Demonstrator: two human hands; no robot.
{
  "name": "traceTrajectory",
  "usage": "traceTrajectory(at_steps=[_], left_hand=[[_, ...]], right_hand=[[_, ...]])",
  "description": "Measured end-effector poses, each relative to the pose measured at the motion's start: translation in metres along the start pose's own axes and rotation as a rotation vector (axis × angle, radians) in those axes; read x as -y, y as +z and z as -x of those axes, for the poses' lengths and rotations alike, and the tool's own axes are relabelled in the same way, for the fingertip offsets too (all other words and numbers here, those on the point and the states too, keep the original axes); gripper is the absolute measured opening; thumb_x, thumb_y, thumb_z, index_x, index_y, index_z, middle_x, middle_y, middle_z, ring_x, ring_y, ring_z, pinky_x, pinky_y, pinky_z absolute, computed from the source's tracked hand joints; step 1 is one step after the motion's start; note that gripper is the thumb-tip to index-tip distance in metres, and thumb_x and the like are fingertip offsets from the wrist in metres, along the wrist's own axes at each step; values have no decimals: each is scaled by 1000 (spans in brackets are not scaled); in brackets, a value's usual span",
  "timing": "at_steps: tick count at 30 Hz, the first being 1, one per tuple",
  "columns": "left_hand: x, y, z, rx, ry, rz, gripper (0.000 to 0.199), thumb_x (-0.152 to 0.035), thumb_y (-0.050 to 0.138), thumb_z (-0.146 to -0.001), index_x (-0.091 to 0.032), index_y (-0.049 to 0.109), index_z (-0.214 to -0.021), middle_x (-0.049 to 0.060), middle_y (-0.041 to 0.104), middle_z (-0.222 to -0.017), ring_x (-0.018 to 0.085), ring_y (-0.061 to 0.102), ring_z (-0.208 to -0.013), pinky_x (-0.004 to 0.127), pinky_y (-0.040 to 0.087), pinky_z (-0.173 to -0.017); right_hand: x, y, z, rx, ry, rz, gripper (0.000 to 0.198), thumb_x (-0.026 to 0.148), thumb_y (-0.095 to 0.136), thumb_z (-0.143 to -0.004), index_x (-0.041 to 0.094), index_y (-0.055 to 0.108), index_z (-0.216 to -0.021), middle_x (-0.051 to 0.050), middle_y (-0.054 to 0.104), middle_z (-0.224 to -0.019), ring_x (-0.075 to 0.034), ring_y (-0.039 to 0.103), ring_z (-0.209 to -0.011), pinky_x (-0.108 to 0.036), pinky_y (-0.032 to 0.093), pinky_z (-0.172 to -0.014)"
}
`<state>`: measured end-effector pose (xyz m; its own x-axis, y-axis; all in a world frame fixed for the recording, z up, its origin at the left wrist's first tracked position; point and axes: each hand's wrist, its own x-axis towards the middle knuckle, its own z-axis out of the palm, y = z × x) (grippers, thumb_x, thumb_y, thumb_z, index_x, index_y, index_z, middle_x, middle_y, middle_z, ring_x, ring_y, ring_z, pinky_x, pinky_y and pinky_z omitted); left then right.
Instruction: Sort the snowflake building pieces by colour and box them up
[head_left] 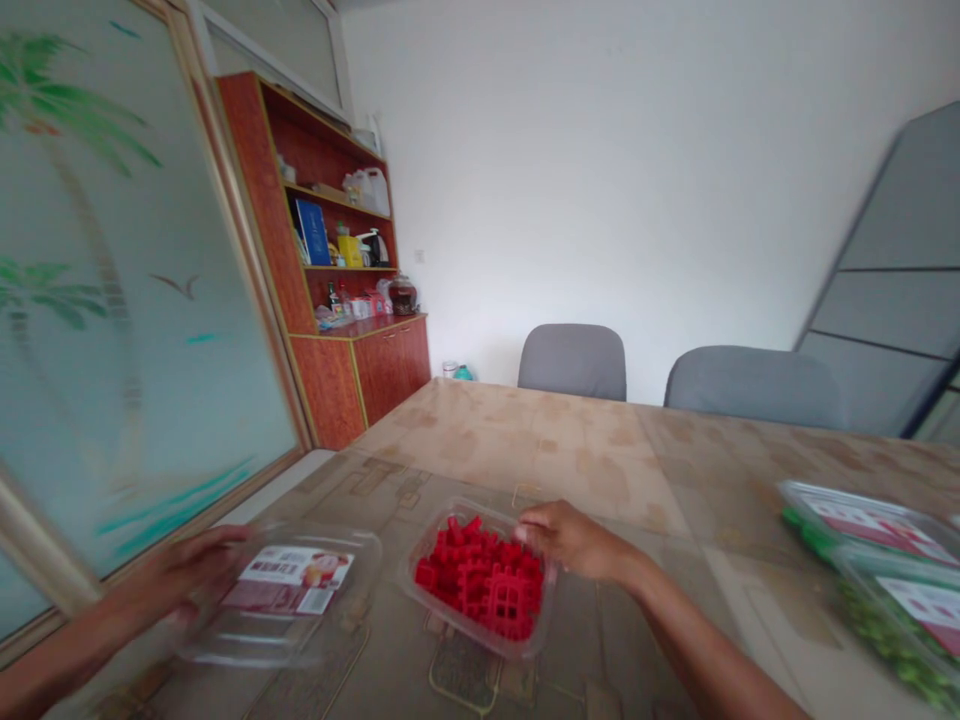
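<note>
My left hand (pixel 202 570) grips the left edge of a clear plastic lid (pixel 352 560), which carries a white and dark red label (pixel 289 580). To its right, a clear plastic container (pixel 442 615) stands on the table, filled with red plastic building pieces (pixel 480 575), some shaped like window frames. The fingers of my right hand (pixel 566 538) are closed on the container's right rim. Lid and container are apart, side by side. Blur hides the exact place of my left fingertips.
Lidded clear boxes with green pieces (pixel 892 610) stand at the table's right. Two grey chairs (pixel 571 360) line the far side of the patterned table (pixel 555 440). A red-brown shelf cabinet (pixel 322 390) and a frosted glass partition (pixel 142 300) are on the left.
</note>
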<state>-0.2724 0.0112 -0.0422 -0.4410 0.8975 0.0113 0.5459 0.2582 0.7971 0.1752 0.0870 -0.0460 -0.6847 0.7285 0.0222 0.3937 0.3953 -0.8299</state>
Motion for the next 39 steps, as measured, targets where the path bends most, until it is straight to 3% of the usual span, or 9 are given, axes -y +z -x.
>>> traceTrajectory(at_steps=[4, 7, 10, 14, 18, 23, 28, 33, 39], left_hand=[[-19, 5, 0, -23, 178, -82, 24, -46, 77, -53, -31, 71, -71, -6, 74, -79, 31, 63, -89, 30, 48, -75], [-57, 25, 12, 53, 299, 8, 28, -45, 76, -61, -29, 73, -83, -2, 73, -92, 30, 63, -92, 30, 47, -81], [-102, 61, 33, 452, 247, 230, 43, -55, 68, -72, -25, 69, -104, 6, 66, -116, 31, 61, -103, 32, 51, -77], [-147, 109, 48, 964, 105, 509, 58, -55, 53, -86, -31, 42, -137, 12, 46, -140, 28, 62, -104, 37, 53, -74], [-163, 141, 39, 1161, 57, 602, 64, -51, 61, -83, -31, 38, -139, 13, 47, -140, 27, 62, -104, 33, 54, -69], [-163, 157, 30, 1042, 8, 704, 69, -44, 67, -81, -29, 34, -140, 11, 53, -134, 24, 63, -103, 37, 53, -80], [-161, 145, 25, 816, 55, 651, 71, -43, 71, -77, -30, 36, -137, 8, 62, -119, 24, 64, -100, 36, 54, -78], [-165, 136, 22, 682, 179, 620, 65, -41, 73, -76, -26, 42, -131, 8, 62, -111, 27, 62, -103, 37, 55, -79], [-164, 144, 26, 623, 137, 662, 62, -37, 73, -75, -22, 43, -128, 6, 62, -101, 24, 62, -99, 38, 56, -79]], right_hand=[[0, -3, -2, -60, -25, -3, 52, 65, 40, -86, 20, 40, -58, 5, 37, -53, -11, 49, -47, -20, 32, -44], [3, -11, -2, -115, -50, -16, 51, 64, 40, -87, 20, 41, -60, 4, 40, -58, -11, 46, -52, -21, 33, -47], [6, -22, 2, -166, -62, -32, 50, 64, 40, -87, 20, 42, -62, 4, 40, -60, -11, 41, -56, -21, 32, -49], [0, -35, 10, -210, -50, -48, 50, 64, 42, -86, 19, 45, -64, 5, 40, -59, -10, 39, -56, -21, 33, -49], [-14, -43, 13, -305, -14, -72, 52, 67, 47, -82, 19, 47, -62, 5, 40, -55, -10, 40, -52, -21, 33, -47], [-27, -58, 11, -537, 25, -148, 53, 70, 41, -81, 19, 55, -79, -2, 56, -73, -13, 50, -55, -24, 39, -48], [-39, -67, 18, -628, 106, -178, 48, 64, 50, -77, 19, 58, -90, -4, 61, -81, -14, 54, -58, -23, 38, -45], [-57, -40, 28, -635, 172, -175, 49, 61, 47, -77, 19, 57, -100, -4, 62, -83, -14, 57, -57, -23, 40, -44], [-71, -7, 34, -672, 196, -95, 41, 52, 44, -82, 19, 54, -104, -2, 58, -70, -18, 59, -63, -28, 46, -52]])
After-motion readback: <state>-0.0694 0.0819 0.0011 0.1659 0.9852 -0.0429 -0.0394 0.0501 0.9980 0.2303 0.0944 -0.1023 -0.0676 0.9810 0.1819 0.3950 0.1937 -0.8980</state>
